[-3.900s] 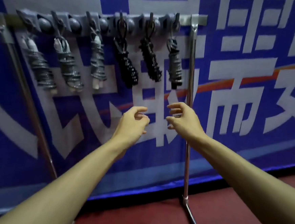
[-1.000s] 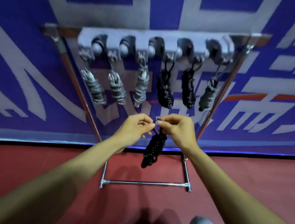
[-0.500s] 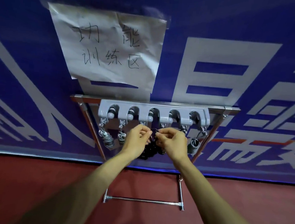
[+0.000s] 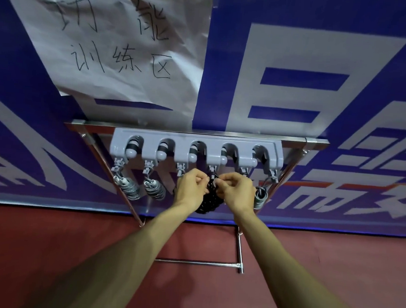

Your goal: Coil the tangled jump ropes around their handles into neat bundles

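Observation:
A coiled black jump rope bundle (image 4: 208, 201) hangs between my two hands, its top loop held up at a hook under the grey hanger rail (image 4: 197, 151). My left hand (image 4: 190, 189) and my right hand (image 4: 236, 193) both pinch that loop with closed fingers. Two grey coiled rope bundles (image 4: 129, 188) (image 4: 155, 190) hang from hooks at the left. Another grey bundle (image 4: 259, 198) hangs at the right, partly behind my right hand. Other bundles behind my hands are hidden.
The rail sits on a chrome stand (image 4: 239, 251) whose legs and crossbar rest on the red floor (image 4: 43, 250). Behind it is a blue and white banner (image 4: 299, 88) with a handwritten paper sign (image 4: 118, 38) taped on.
A second ago I held the black bundle well below the rail. Now both hands have raised its loop to a hook, and my view has tilted up and closer to the rack.

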The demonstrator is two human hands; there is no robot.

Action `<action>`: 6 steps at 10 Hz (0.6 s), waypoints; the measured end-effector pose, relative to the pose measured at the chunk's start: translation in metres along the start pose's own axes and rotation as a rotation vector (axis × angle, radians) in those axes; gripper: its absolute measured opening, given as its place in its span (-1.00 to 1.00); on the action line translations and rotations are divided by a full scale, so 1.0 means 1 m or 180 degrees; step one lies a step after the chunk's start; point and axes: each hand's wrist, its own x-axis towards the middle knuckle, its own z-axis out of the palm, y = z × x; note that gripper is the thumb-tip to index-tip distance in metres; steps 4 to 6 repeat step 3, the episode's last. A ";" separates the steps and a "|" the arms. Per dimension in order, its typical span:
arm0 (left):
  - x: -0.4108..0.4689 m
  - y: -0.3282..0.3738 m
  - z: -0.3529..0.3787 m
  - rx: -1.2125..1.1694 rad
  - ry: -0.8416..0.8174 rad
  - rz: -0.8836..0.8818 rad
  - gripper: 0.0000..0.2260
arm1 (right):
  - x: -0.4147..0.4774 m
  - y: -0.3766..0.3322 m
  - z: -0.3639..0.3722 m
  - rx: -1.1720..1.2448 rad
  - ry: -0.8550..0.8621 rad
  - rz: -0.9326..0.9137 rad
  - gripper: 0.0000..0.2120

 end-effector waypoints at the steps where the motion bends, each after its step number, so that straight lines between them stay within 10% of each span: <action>1: 0.003 -0.002 -0.004 0.0045 -0.0145 -0.0033 -0.83 | -0.002 -0.002 0.001 -0.0085 -0.0051 -0.0023 -0.87; 6: -0.001 0.014 -0.024 0.0396 -0.0774 -0.0072 -0.83 | -0.008 -0.016 -0.009 -0.0580 -0.0335 -0.0148 -0.84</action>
